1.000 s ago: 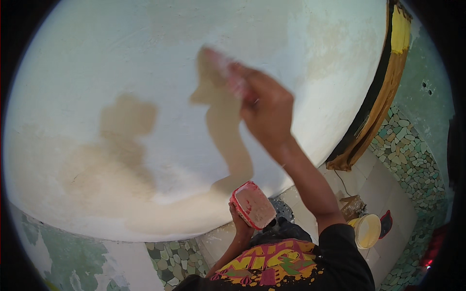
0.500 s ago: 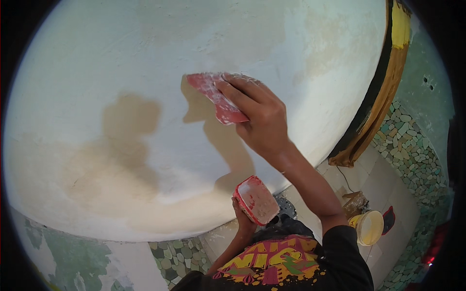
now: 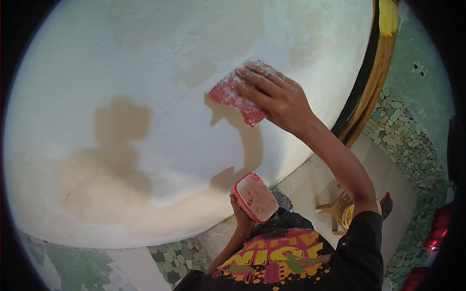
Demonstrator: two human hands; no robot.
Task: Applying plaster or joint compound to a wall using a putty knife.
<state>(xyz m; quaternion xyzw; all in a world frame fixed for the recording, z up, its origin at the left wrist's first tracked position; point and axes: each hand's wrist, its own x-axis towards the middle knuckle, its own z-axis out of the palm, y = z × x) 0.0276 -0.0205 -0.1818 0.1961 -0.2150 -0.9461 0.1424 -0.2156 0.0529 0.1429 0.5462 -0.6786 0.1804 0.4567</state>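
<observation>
right hand has shifted right over the last half second, and the red scraper has swung from near level to a slant, its long edge rising to the right; so the blade now faces a different patch of the white wall. its grip is closed on the scraper, fingers laid across the paste-smeared face; hard to tell whether the whole edge touches the wall or only its left corner. left hand grips the red-rimmed tub from its left side, about where it was, low by the shirt, with pale paste inside facing up. edges: the wall's bottom bends down to the tiled floor, and a brown wooden border bounds it on the right, well apart from the scraper. open room is widest up and left, plain wall there; wooden stool and half-hidden bucket sit below the right forearm.
</observation>
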